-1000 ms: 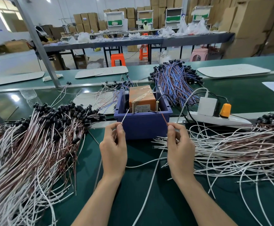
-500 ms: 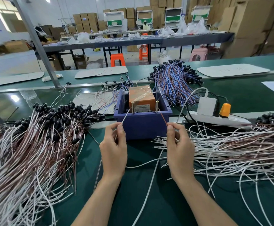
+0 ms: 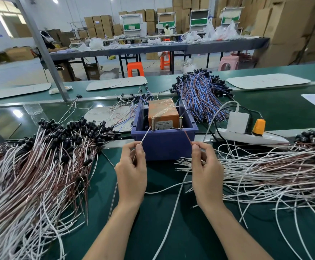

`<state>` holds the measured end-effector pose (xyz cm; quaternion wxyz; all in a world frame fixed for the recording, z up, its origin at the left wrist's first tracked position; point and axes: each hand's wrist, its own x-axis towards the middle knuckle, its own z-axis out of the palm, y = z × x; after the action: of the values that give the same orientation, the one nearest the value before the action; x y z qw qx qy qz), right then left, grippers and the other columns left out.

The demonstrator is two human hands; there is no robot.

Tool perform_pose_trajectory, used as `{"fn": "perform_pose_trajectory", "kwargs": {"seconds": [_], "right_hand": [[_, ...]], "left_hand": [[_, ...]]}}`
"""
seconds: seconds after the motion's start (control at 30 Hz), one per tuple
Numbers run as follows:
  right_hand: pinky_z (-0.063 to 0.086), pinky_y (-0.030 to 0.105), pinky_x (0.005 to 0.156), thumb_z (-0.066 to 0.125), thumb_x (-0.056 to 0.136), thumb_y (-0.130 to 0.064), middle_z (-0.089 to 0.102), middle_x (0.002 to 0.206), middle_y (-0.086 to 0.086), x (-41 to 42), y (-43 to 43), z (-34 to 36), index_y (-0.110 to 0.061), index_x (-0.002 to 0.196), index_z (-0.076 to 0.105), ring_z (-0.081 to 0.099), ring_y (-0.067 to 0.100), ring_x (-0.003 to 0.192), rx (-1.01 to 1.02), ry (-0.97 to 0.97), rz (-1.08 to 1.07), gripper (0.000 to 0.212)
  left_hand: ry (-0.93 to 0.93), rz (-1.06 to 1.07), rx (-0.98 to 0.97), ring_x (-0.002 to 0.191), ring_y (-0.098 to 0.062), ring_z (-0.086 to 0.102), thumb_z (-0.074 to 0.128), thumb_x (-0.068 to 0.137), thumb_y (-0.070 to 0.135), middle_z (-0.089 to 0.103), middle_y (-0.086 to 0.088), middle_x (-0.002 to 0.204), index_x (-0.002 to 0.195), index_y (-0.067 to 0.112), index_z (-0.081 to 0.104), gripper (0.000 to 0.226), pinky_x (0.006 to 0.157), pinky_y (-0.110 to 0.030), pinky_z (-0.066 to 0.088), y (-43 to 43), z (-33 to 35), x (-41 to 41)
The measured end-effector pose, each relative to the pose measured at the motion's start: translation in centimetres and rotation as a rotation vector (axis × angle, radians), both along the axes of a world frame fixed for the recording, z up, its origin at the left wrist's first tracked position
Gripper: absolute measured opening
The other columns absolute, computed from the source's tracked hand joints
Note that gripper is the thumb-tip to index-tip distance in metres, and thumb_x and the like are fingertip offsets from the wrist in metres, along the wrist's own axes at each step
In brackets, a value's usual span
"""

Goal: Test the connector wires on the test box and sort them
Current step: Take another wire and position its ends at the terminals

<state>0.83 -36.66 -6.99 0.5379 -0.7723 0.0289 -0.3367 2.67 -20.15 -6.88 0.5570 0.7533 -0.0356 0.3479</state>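
The test box is a blue plastic bin (image 3: 164, 145) holding an orange unit (image 3: 163, 111), with two brass screw posts at its near rim. My left hand (image 3: 131, 171) pinches a white wire end (image 3: 145, 136) whose tip touches the left post (image 3: 152, 123). My right hand (image 3: 206, 171) pinches a brown wire end (image 3: 187, 136) whose tip reaches the right post (image 3: 180, 122). The white lead (image 3: 171, 214) trails down toward me between my forearms.
A big heap of white and brown wires with black connectors (image 3: 40, 166) lies on the left. Loose wires (image 3: 265, 175) spread on the right. A blue-and-brown wire bundle (image 3: 201, 92) sits behind the bin. A white power strip (image 3: 246, 134) with plugs lies at right.
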Motion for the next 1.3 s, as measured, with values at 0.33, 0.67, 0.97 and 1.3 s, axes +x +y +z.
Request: {"fn": "perform_pose_trajectory", "kwargs": {"seconds": [0.33,0.67,0.97,1.3], "right_hand": [[0.044,0.023,0.054,0.047,0.104,-0.044,0.064,0.072,-0.014,0.07,0.04,-0.09,-0.040,0.105,0.057,0.059,0.007,0.064,-0.003,-0.006,-0.009,0.011],[0.049,0.024,0.065,0.040,0.101,-0.051,0.068,0.077,-0.006,0.13,0.06,-0.05,-0.023,0.116,0.064,0.059,0.010,0.083,-0.044,0.006,-0.016,0.040],[0.045,0.011,0.063,0.039,0.101,-0.051,0.066,0.078,-0.014,0.10,-0.04,-0.07,-0.024,0.117,0.064,0.059,0.007,0.081,-0.041,0.030,-0.008,0.041],[0.042,0.006,0.061,0.038,0.100,-0.054,0.063,0.077,-0.018,0.09,-0.03,-0.10,-0.030,0.115,0.062,0.060,-0.003,0.077,-0.030,0.054,-0.011,0.037]], "left_hand": [[0.007,-0.007,-0.002,0.063,-0.008,0.059,0.050,0.104,0.033,0.062,0.017,0.073,0.101,0.035,0.058,0.009,0.059,-0.016,0.044,-0.04,0.00,-0.02],[-0.002,-0.015,0.007,0.061,-0.006,0.057,0.049,0.103,0.037,0.062,0.017,0.072,0.101,0.039,0.057,0.009,0.059,-0.015,0.043,0.02,-0.05,0.04],[-0.005,-0.007,0.013,0.060,-0.006,0.056,0.049,0.103,0.036,0.062,0.020,0.073,0.100,0.040,0.057,0.009,0.057,-0.013,0.042,0.05,-0.05,0.04],[0.018,-0.003,0.010,0.059,-0.006,0.055,0.049,0.104,0.034,0.062,0.016,0.073,0.099,0.041,0.057,0.011,0.055,-0.015,0.042,-0.03,0.15,-0.07]]}}
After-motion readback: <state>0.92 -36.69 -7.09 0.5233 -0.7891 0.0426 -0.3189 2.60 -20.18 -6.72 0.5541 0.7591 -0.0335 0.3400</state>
